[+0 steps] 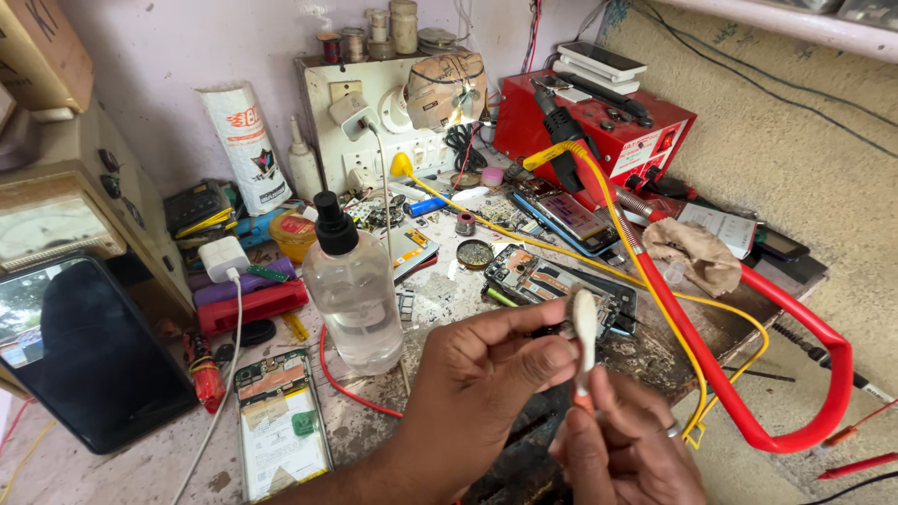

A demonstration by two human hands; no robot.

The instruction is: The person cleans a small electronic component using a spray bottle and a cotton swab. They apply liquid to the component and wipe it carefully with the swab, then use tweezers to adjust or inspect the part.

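- the right hand (622, 444) is closed around the orange handle of a small brush (584, 339), long axis upright, bristle head on top
- the left hand (486, 374) pinches that head with thumb and fingers, so it is the nearer hand
- an opened phone (552, 281) lies just behind the brush, beside a clear spray bottle (354, 295)

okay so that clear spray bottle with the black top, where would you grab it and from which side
Grip the clear spray bottle around its wide body, below the black pump top. It stands upright, so come in level from the front right, where both hands are; a charger cable crowds its left.
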